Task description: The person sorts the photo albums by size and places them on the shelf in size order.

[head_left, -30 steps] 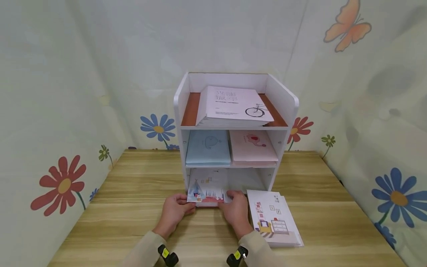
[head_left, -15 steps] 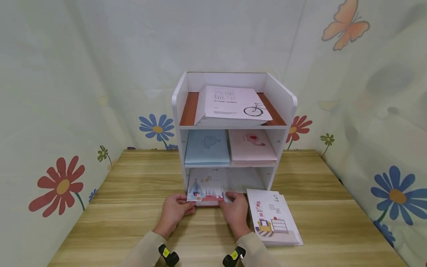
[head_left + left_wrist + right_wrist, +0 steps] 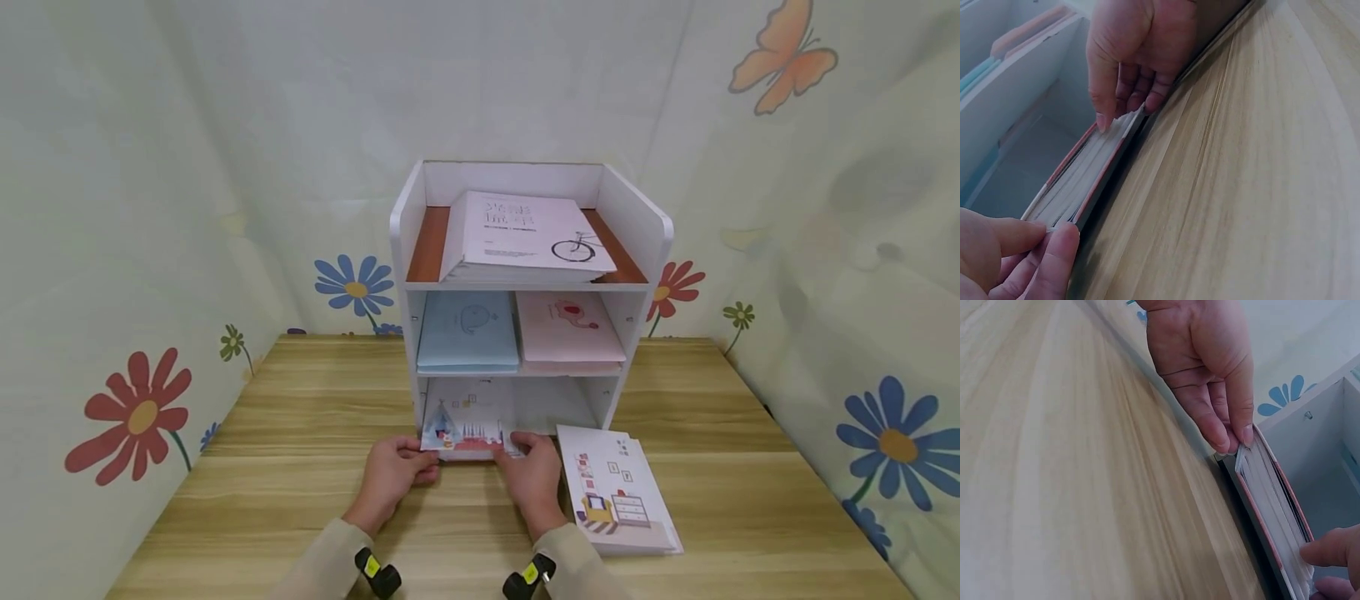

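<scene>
A stack of thin notebooks (image 3: 468, 429), its top cover printed with a blue tent and red furniture, lies in the bottom left of the white shelf unit (image 3: 525, 287), front edge sticking out a little. My left hand (image 3: 392, 479) pinches its front left corner between thumb and fingers. At the front right corner my right hand (image 3: 531, 479) holds it the same way. Both wrist views show the page edges (image 3: 1079, 175) between the two hands, with the left hand's thumb and fingers (image 3: 1204, 412) at one end. Beside the right hand lies another notebook pile (image 3: 618, 492).
Blue notebooks (image 3: 468, 333) and pink notebooks (image 3: 570, 329) fill the middle shelf. On the top shelf sits a white book stack (image 3: 525, 233) with a bicycle drawing. The wooden table (image 3: 300, 433) extends to both sides, and a flowered cloth (image 3: 225, 167) hangs behind.
The hands and the notebook stack hold almost the same place; the stack's front edge sits very slightly farther in. The head view has shifted slightly.
</scene>
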A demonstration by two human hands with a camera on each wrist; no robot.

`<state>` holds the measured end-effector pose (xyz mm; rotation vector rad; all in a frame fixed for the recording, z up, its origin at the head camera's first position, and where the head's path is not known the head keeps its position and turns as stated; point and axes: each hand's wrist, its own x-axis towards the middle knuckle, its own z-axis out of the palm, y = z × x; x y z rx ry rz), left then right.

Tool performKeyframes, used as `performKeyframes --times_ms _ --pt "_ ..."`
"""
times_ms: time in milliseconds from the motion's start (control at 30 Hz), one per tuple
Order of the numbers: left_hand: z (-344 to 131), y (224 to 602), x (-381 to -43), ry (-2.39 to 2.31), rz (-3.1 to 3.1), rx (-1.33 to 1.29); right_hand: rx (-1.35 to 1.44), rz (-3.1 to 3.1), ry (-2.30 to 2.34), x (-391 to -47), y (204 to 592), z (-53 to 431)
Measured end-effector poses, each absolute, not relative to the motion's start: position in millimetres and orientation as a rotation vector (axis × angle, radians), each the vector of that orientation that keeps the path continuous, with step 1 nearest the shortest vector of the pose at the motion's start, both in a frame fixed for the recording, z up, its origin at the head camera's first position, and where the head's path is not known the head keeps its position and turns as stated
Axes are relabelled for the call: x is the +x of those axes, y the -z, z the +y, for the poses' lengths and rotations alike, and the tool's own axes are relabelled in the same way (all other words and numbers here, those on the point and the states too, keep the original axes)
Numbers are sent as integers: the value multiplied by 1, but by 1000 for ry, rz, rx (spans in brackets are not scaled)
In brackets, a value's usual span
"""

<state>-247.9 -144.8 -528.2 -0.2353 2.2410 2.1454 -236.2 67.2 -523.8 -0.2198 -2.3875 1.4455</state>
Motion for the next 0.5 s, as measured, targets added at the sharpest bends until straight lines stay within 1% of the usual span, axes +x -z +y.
performKeyframes --times_ms 333,500 --pt "-143 529 -259 -2206 2210 -251 -230 -2377 -1411 -251 523 62" --pt "-144 528 -257 -2172 2211 -236 -243 -2356 -1509 -244 520 64"
